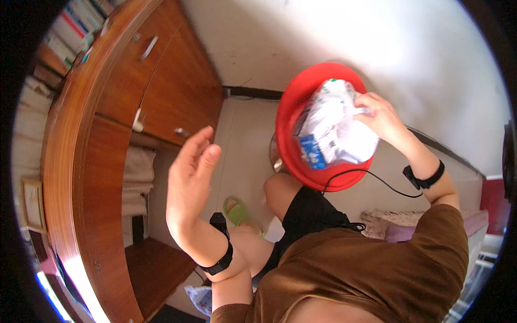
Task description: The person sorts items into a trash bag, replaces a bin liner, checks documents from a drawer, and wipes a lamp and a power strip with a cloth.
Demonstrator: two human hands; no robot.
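My right hand (pixel 379 117) pinches the gathered edge of a white translucent plastic bag (pixel 331 109) at the upper right. The bag lies over the opening of a red plastic tub (pixel 288 137). A packet with a blue label (pixel 312 151) shows at the bag's lower left. What else the bag holds cannot be made out. Raised beside the wooden cabinet, my left hand (pixel 190 173) holds nothing; its thumb stands apart from the loosely curved fingers. A thin black cable (pixel 383 181) runs from the tub's near rim towards my right wrist strap.
A wooden cabinet (pixel 173 89) with handles stands at the left, with folded cloth (pixel 137 173) in its open compartment. Books (pixel 76 24) line its top. White wall (pixel 250 48) rises beyond the tub. A green slipper (pixel 236 210) is on my foot, and a blue-white plastic bag (pixel 200 298) lies below.
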